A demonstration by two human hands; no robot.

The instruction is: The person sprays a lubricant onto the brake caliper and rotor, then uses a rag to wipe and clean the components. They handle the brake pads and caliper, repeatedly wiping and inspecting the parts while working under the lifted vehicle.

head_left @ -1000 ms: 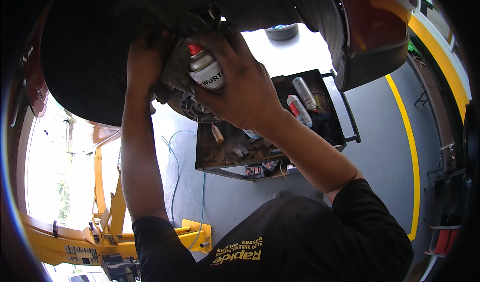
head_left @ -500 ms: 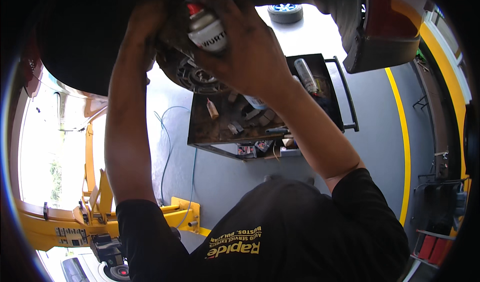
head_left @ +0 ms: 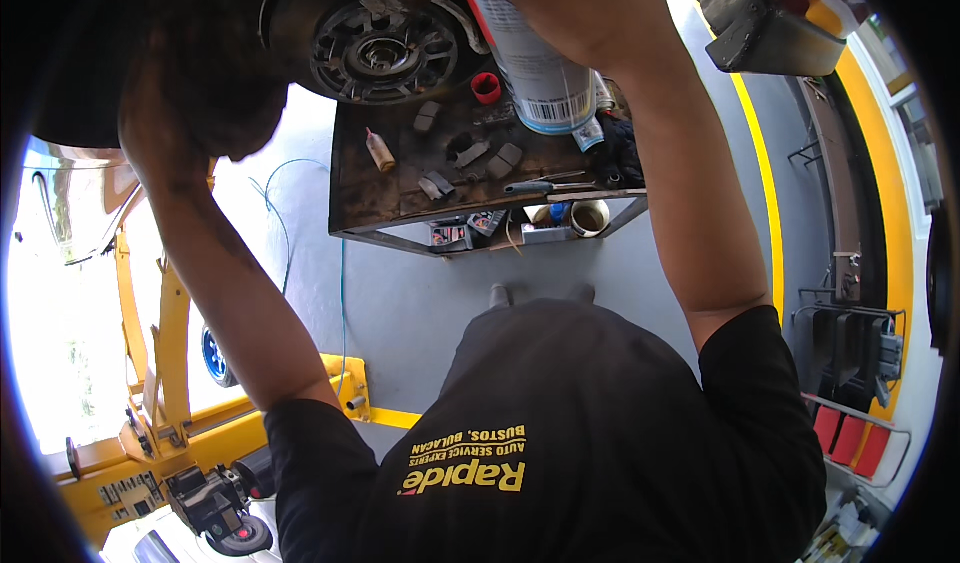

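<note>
While right hand (head_left: 575, 5) grasps spray can (head_left: 535, 73), left hand (head_left: 165, 113), grip too dark to tell, now sits farther from can.

A black, short-sleeved fabric shirt (head_left: 620, 443) covered the torso, its plain left sleeve (head_left: 318, 458) at seven o'clock, its right sleeve (head_left: 752, 388) at four. Upside-down yellow lettering (head_left: 466, 477) marked it at six; rounded greyish shoe tips (head_left: 501, 295) showed beyond.

The spray can (head_left: 532, 58) has been turned and shifted past twelve o'clock. The left hand (head_left: 168, 123) has been moved from eleven toward ten o'clock.
</note>
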